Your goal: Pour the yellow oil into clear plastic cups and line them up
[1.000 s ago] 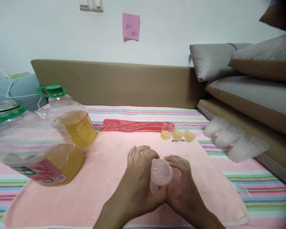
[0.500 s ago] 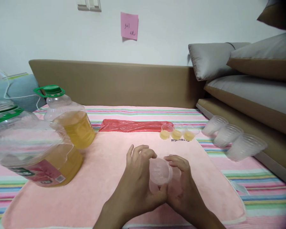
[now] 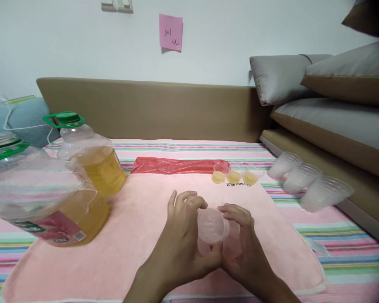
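Between my two hands is a clear plastic cup (image 3: pixel 212 226), tilted so that its round bottom faces up and towards me. My left hand (image 3: pixel 188 235) curls round the cup's left side, thumb underneath. From the right, my right hand (image 3: pixel 240 240) grips the same cup, its fingers at the upper edge. Whether more than one cup is nested there I cannot tell. Beyond the hands, three small clear cups (image 3: pixel 233 176) with yellow liquid stand in a row at the far edge of the pink towel (image 3: pixel 139 219).
At left stand two big jugs of yellow liquid, a near one (image 3: pixel 78 223) and a capped one (image 3: pixel 104 172). A red plastic bag (image 3: pixel 177 165) lies behind the towel. Three stacks of clear cups (image 3: pixel 325 193) lie at right beside piled cushions (image 3: pixel 337 122).
Both hands keep the same hold on the cup. Only the camera view has shifted very slightly.
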`<action>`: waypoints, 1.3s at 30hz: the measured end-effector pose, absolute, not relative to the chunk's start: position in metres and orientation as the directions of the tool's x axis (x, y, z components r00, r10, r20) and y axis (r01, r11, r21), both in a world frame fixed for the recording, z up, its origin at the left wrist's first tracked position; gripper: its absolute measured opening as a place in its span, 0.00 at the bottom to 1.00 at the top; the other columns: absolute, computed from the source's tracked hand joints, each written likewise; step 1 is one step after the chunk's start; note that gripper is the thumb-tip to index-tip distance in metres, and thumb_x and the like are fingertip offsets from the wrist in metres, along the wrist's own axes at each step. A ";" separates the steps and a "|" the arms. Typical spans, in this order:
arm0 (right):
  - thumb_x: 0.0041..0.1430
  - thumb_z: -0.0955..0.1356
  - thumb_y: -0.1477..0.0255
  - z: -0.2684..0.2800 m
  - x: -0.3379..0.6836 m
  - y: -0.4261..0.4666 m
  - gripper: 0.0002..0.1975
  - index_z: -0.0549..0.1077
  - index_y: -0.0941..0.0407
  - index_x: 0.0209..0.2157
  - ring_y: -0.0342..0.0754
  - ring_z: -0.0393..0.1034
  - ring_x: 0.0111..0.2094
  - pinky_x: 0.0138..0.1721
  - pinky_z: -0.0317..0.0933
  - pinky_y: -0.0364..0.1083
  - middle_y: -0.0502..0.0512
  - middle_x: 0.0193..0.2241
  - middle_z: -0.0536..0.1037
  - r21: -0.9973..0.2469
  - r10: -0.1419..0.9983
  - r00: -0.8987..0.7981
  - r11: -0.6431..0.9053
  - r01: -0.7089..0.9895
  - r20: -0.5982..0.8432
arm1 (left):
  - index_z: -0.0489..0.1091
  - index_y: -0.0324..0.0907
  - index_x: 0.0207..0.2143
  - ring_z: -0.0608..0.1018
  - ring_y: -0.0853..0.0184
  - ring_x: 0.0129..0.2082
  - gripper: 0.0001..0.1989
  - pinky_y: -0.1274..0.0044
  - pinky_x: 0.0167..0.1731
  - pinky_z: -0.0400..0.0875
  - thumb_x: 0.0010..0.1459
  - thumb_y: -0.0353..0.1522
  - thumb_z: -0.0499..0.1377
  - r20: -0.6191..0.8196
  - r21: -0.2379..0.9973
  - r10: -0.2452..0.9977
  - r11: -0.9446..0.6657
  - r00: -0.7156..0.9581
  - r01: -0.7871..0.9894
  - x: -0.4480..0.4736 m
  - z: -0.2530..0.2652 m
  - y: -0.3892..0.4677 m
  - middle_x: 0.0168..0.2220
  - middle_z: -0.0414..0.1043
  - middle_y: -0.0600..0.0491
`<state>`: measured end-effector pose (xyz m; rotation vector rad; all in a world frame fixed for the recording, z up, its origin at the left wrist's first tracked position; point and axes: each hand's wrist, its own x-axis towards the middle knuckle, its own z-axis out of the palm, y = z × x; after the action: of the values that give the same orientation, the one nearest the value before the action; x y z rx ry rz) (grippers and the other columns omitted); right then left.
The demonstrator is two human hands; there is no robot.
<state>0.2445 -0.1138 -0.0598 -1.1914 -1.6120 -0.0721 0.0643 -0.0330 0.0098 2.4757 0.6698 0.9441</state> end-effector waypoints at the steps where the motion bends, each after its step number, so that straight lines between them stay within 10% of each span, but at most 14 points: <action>1: 0.62 0.68 0.75 -0.060 0.245 -0.114 0.26 0.62 0.55 0.60 0.65 0.61 0.59 0.55 0.59 0.67 0.64 0.58 0.67 -0.494 0.645 0.077 0.497 0.714 0.760 | 0.52 0.49 0.50 0.68 0.52 0.57 0.34 0.37 0.67 0.49 0.44 0.28 0.66 0.505 0.521 0.560 -0.804 0.656 0.286 0.064 0.010 -0.033 0.50 0.64 0.50; 39: 0.64 0.68 0.73 -0.054 0.246 -0.115 0.22 0.63 0.54 0.58 0.63 0.62 0.58 0.55 0.57 0.65 0.62 0.56 0.68 -0.493 0.659 0.084 0.466 0.735 0.748 | 0.51 0.49 0.51 0.67 0.52 0.54 0.34 0.31 0.63 0.49 0.45 0.26 0.65 0.494 0.582 0.597 -0.767 0.633 0.270 0.065 0.010 -0.036 0.51 0.59 0.49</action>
<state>0.2457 -0.1146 -0.0543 -1.2331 -1.6159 -0.0867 0.0654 -0.0358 0.0098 2.3961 0.6814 0.9593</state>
